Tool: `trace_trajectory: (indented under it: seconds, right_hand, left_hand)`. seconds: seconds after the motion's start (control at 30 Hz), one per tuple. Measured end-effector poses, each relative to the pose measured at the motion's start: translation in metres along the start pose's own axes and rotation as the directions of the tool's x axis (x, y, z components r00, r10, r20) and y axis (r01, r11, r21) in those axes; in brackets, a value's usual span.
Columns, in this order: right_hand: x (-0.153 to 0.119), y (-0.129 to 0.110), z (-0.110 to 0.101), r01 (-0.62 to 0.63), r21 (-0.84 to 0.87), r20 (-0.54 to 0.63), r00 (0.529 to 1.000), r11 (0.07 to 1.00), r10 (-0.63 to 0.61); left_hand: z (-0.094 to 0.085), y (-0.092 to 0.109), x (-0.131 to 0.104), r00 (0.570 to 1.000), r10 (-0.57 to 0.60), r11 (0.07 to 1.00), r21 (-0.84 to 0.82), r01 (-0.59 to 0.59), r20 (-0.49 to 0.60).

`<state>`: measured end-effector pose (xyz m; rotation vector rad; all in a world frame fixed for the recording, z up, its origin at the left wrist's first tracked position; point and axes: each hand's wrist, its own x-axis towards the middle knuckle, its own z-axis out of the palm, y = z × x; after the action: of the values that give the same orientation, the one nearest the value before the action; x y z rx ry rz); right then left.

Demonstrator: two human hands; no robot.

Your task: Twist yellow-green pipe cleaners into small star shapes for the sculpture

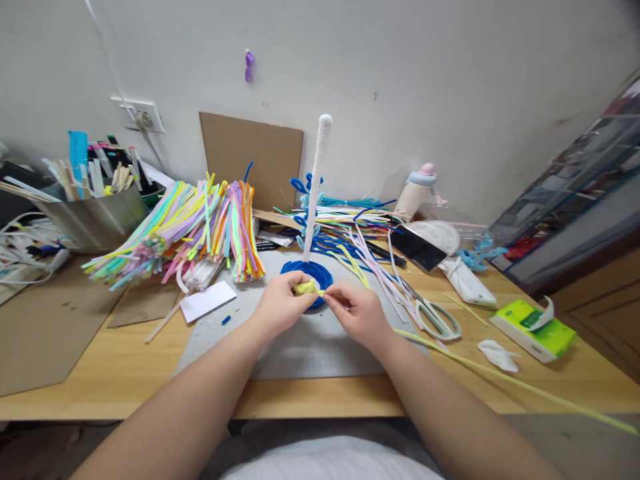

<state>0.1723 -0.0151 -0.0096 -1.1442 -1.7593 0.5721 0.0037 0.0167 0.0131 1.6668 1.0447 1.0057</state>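
My left hand [281, 301] pinches a small coiled yellow pipe-cleaner piece [307, 288] just in front of a round blue pipe-cleaner base [306, 271]. My right hand [361, 312] grips the same yellow pipe cleaner; its long loose end [520, 383] trails off to the right across the table. A white-wrapped stem [316, 187] rises upright from the blue base. Both hands hover over a grey mat [310, 350] on the wooden table [125, 373].
A heap of pastel pipe cleaners [185, 230] lies at the back left, blue and white ones [350, 233] at the back right. Scissors [435, 315], a phone [417, 248], a green tissue pack [533, 330], a crumpled tissue [497, 355], a pen bin [95, 213] and cardboard [250, 160] surround the mat.
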Motion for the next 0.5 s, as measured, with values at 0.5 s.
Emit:
trace_trajectory:
  seconds: [0.5]
  right_hand:
    - [0.004,0.0,0.008,-0.165,0.532,0.035,0.984,0.831,0.173]
  left_hand:
    - [0.0,-0.007,0.0,0.788,-0.202,0.493,-0.635,0.594,0.581]
